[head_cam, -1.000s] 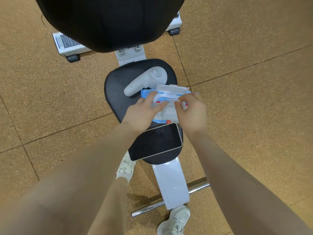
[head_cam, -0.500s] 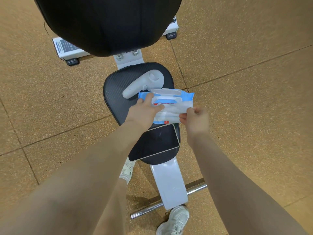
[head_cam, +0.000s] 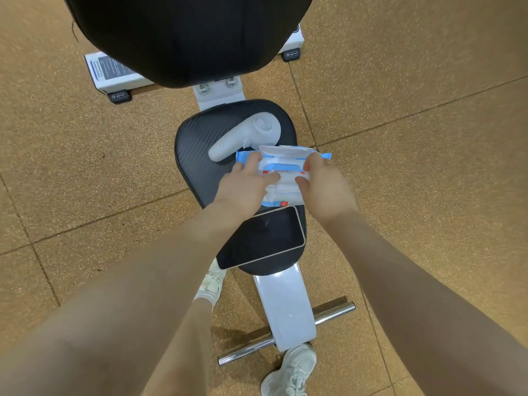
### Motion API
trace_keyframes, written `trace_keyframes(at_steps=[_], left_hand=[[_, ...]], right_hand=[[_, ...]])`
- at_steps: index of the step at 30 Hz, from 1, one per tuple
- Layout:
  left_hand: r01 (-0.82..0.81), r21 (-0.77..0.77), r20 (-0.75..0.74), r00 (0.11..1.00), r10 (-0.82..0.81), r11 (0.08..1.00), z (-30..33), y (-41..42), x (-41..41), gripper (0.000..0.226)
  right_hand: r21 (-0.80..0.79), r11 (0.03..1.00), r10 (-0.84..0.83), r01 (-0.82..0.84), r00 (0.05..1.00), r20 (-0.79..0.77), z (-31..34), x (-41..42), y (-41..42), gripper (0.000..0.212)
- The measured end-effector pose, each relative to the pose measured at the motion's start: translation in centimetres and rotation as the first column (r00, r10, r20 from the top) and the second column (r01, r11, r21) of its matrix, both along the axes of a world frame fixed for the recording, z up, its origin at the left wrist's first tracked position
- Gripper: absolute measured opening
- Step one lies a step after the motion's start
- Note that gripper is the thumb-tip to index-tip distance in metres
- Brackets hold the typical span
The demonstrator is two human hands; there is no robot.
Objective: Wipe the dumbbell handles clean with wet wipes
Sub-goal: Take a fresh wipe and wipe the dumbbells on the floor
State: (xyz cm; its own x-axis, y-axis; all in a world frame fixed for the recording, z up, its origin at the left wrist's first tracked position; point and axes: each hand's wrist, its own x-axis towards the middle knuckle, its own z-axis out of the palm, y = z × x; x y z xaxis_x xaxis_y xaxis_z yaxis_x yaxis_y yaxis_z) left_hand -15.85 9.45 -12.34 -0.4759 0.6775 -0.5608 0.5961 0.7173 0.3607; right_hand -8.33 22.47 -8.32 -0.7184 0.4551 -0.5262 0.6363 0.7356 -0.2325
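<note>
A blue and white wet wipes pack [head_cam: 281,193] lies on the black bench seat [head_cam: 197,155], its white lid [head_cam: 285,151] flipped up at the far side. My left hand [head_cam: 245,187] holds the pack's left side, thumb across its top. My right hand [head_cam: 325,190] grips the right side, fingertips at the opening under the lid. Whether a wipe is pinched there is hidden by the fingers. No dumbbell is in view.
A grey handheld controller [head_cam: 243,138] lies on the seat just beyond the pack, and a dark-screened phone [head_cam: 265,238] just behind it. The black backrest [head_cam: 185,38] looms at the top. Below are the white bench frame, a chrome foot bar [head_cam: 285,335] and my shoes on the cork-coloured floor.
My right hand, which had drawn off to the pack's right edge, has come back onto the pack near the lid opening. My left hand has stayed on the pack.
</note>
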Motion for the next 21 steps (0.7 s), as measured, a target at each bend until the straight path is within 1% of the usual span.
trace_keyframes(at_steps=[2, 3, 5, 7, 9, 11, 12, 13, 14, 15, 16, 17, 19, 21], left_hand=[[-0.064, 0.008, 0.060, 0.996, 0.064, 0.998, -0.1, -0.1, -0.1, 0.044], [-0.084, 0.009, 0.078, 0.994, 0.083, 0.996, -0.1, -0.1, -0.1, 0.044], [-0.032, 0.003, 0.038, 0.999, 0.032, 0.999, -0.1, 0.0, -0.1, 0.044], [-0.016, -0.011, 0.020, 1.000, 0.017, 1.000, 0.1, 0.1, -0.2, 0.045], [-0.008, -0.029, 0.025, 1.000, 0.009, 1.000, 0.3, 0.1, -0.3, 0.046], [0.027, -0.033, 0.029, 0.999, -0.026, 0.999, 0.3, 0.2, -0.2, 0.047], [0.004, -0.023, 0.049, 0.999, -0.003, 1.000, 0.3, 0.2, -0.2, 0.045], [-0.055, -0.010, 0.079, 0.995, 0.056, 0.998, 0.4, 0.4, -0.1, 0.041], [-0.131, 0.019, 0.112, 0.985, 0.128, 0.991, 0.5, 0.6, 0.0, 0.037], [-0.198, 0.054, 0.129, 0.973, 0.190, 0.979, 0.6, 0.9, 0.1, 0.034], [-0.267, 0.094, 0.139, 0.957, 0.253, 0.959, 0.5, 1.1, 0.3, 0.032], [-0.354, 0.144, 0.160, 0.930, 0.331, 0.924, 0.2, 1.3, 0.6, 0.030], [-0.555, 0.224, 0.236, 0.828, 0.508, 0.801, -0.4, 1.7, 1.1, 0.024], [-0.680, 0.237, 0.311, 0.730, 0.609, 0.694, -0.7, 1.9, 1.4, 0.018]], right_hand=[[-0.071, 0.971, -0.228, 0.227, 0.974, 0.002, 0.0, -0.2, 0.3, 0.031], [-0.091, 0.955, -0.285, 0.283, 0.958, -0.017, -0.1, -0.2, 0.5, 0.030], [-0.159, 0.943, -0.308, 0.292, 0.947, -0.086, -0.1, 0.0, 0.9, 0.018], [-0.293, 0.906, -0.361, 0.305, 0.919, -0.161, 0.4, 0.3, 1.0, 0.007], [-0.444, 0.817, -0.478, 0.368, 0.862, -0.167, 0.7, 1.0, 1.2, 0.004], [-0.557, 0.707, -0.577, 0.435, 0.810, -0.099, 0.9, 1.7, 1.4, 0.006], [-0.627, 0.630, -0.622, 0.459, 0.781, -0.053, 1.0, 1.8, 1.3, 0.010], [-0.696, 0.546, -0.662, 0.466, 0.750, -0.018, 1.0, 1.9, 1.1, 0.015], [-0.749, 0.484, -0.691, 0.453, 0.723, -0.010, 1.1, 1.7, 0.8, 0.020], [-0.774, 0.460, -0.714, 0.435, 0.700, -0.030, 0.9, 1.5, 0.7, 0.023], [-0.777, 0.470, -0.727, 0.420, 0.684, -0.070, 0.7, 1.1, 0.5, 0.023], [-0.754, 0.516, -0.719, 0.407, 0.685, -0.122, 0.4, 0.7, 0.3, 0.022], [-0.645, 0.665, -0.633, 0.377, 0.742, -0.219, -0.4, 0.0, 0.1, 0.017], [-0.488, 0.809, -0.500, 0.328, 0.821, -0.277, -1.4, -0.2, -0.1, 0.014]])
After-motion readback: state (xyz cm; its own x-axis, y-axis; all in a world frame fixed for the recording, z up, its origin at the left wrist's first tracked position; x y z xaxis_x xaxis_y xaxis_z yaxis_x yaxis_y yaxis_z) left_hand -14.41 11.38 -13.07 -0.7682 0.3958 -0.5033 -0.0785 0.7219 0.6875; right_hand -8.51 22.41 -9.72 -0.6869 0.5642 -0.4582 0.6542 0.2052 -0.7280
